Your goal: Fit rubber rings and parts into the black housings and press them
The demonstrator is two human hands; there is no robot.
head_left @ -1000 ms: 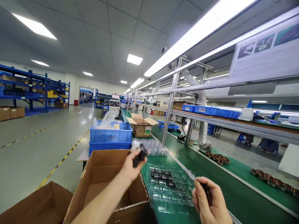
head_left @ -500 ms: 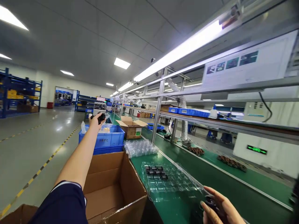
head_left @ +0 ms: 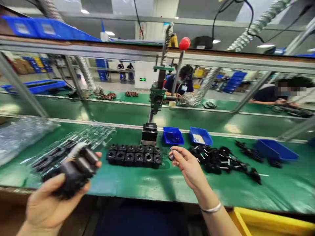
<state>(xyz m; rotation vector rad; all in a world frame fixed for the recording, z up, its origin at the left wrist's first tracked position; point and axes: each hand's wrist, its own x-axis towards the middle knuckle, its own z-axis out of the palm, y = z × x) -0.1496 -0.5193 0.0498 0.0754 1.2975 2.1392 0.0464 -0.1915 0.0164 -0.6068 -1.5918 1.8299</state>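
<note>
My left hand [head_left: 49, 203] is closed around several black cylindrical parts [head_left: 73, 173], smeared by motion, above the front left of the green bench. Beyond them a clear plastic blister tray [head_left: 86, 135] holds similar black parts. My right hand [head_left: 189, 165] pinches a small dark cylinder [head_left: 171, 154] between thumb and fingers, just right of a double row of black square blocks with round holes [head_left: 134, 158]. Behind these blocks stands a hand press [head_left: 157, 98] with a red ball on its lever. To the right of my right hand lies a heap of black parts with white strips [head_left: 216, 159].
Two small blue bins [head_left: 173, 136] stand beside the press, one with white pieces. Another blue bin [head_left: 277, 150] is at the right. A yellow crate [head_left: 268, 223] sits below the bench edge. Co-workers [head_left: 180, 80] sit across the line. A metal shelf [head_left: 110, 52] spans above.
The view has swung right, from the boxes and aisle to the bench with the press. My left hand has come back from over the blue crate, bringing black parts.
</note>
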